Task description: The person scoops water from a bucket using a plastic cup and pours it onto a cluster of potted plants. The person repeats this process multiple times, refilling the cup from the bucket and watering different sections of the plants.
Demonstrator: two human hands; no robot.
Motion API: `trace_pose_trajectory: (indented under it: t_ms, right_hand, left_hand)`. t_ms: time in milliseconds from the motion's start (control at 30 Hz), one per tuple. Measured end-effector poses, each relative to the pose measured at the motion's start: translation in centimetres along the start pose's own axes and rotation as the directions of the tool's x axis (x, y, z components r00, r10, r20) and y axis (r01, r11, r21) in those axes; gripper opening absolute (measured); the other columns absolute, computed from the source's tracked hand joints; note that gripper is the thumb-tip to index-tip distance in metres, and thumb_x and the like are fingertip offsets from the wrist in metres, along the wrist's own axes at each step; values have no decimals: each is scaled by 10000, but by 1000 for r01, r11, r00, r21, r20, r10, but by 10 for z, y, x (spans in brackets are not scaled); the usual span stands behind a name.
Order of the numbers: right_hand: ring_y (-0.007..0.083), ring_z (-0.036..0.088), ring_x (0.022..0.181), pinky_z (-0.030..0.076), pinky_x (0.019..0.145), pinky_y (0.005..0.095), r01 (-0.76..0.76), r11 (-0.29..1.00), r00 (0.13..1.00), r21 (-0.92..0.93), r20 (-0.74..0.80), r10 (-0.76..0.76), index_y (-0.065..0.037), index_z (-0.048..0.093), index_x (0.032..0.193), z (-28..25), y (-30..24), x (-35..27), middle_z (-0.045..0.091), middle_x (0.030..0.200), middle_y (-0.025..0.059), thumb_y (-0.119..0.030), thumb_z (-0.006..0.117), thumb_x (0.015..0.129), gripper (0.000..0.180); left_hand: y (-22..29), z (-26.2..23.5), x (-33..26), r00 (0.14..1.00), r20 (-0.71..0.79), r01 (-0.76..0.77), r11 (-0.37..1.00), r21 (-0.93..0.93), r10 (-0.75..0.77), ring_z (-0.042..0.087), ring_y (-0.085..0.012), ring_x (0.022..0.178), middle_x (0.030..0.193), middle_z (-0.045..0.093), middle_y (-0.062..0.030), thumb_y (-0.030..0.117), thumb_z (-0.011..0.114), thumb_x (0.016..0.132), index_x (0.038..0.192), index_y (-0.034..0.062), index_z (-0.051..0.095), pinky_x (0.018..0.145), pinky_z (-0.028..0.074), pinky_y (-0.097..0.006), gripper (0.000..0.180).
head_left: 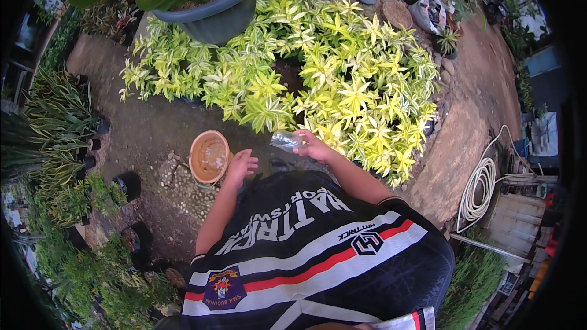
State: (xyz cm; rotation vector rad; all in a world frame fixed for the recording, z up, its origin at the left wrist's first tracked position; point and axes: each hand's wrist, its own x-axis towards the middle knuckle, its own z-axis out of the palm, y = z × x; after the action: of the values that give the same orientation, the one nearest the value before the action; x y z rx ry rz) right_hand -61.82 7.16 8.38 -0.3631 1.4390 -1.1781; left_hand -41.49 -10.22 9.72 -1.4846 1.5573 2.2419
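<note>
My right hand (313, 147) grips a clear, shiny plastic cup (284, 141) at one end, its fingers closed on it, just in front of the yellow-green leaves. The cup lies on its side in the air, and I cannot make out anything inside it. To the left, my left hand (242, 166) holds nothing, with its fingers extended and slightly curled. An orange-brown plastic pot (211, 155) stands on the ground right beside that hand, with some pale residue visible inside. The yellow-green leafy plants (354, 95) fill a wide bed ahead of both hands.
A large grey-blue pot (223, 23) with a broad-leaved plant rises at the far left of the bed. Spiky potted plants (55, 122) line the left side. At right are a coiled pale hose (478, 192), a filled white sack (428, 14) and border stones (446, 77).
</note>
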Motion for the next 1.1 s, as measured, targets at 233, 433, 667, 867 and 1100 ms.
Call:
trace_pose_trajectory:
  t_ms: [233,433,667,867,1100]
  right_hand:
    - [194,477,1012,412,853,324,99,995,944,-16,319,-89,-99,306,1210,55,-25,9,405,1207,99,3,616,737,574]
    - [201,512,965,448,775,320,148,920,949,-363,315,-28,-88,361,1217,90,-28,7,447,1182,110,-46,638,719,571]
    - [171,520,892,429,698,283,4,906,950,-424,283,128,-93,402,1222,133,-36,14,518,1099,108,-317,600,783,532]
    - [193,531,919,436,748,303,-141,792,917,-593,222,330,-67,417,1202,172,-44,26,566,1015,118,-483,618,722,667]
    - [185,513,877,435,696,318,-371,863,865,-344,210,456,-104,421,1162,187,-23,41,511,1014,73,-364,627,724,550]
  left_hand:
    - [10,-9,-21,987,161,55,969,-242,-16,555,-107,626,793,588,-52,251,463,872,1050,52,497,549,449,-210,270]
    - [-10,-39,-39,998,41,55,950,-308,-45,543,-106,577,748,589,-60,206,521,843,954,27,560,526,447,-207,214]
    - [-35,-65,-56,995,-90,12,963,-270,-38,562,-109,610,745,607,-71,214,536,839,940,18,586,551,448,-210,227]
    - [-52,-84,-67,988,-148,-73,982,-171,48,589,-126,667,778,615,-75,231,519,855,964,7,581,594,465,-225,256]
    - [-67,-104,-67,985,-77,-165,973,-160,154,592,-139,709,826,614,-104,210,457,878,1104,-23,509,610,465,-237,328]
